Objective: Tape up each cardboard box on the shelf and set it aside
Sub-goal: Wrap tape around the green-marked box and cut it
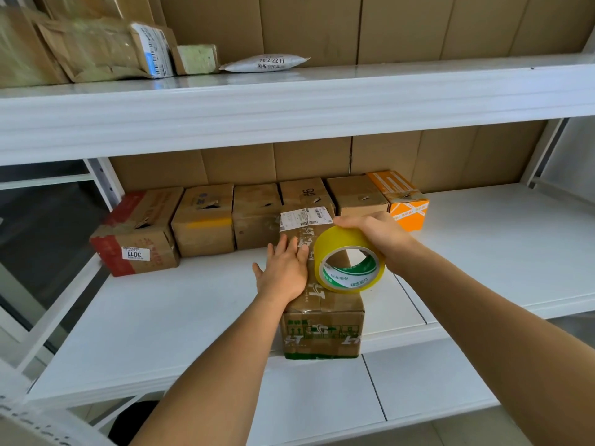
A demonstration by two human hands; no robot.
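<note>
— What are the hands doing?
— The left hand [285, 272] is lying flat, fingers straight, pressing the top of the cardboard box [322, 320] sitting at the front of the white shelf [161, 317]. The right hand [373, 235] is gripping the yellow tape roll [349, 259] standing on that box.
— And behind?
— 6 boxes [257, 217] are lining the back of the shelf.

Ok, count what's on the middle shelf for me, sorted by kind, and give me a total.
Cardboard boxes in the back row: 6
Cardboard box under the hands: 1
Rolls of yellow tape: 1
Total: 8
</note>
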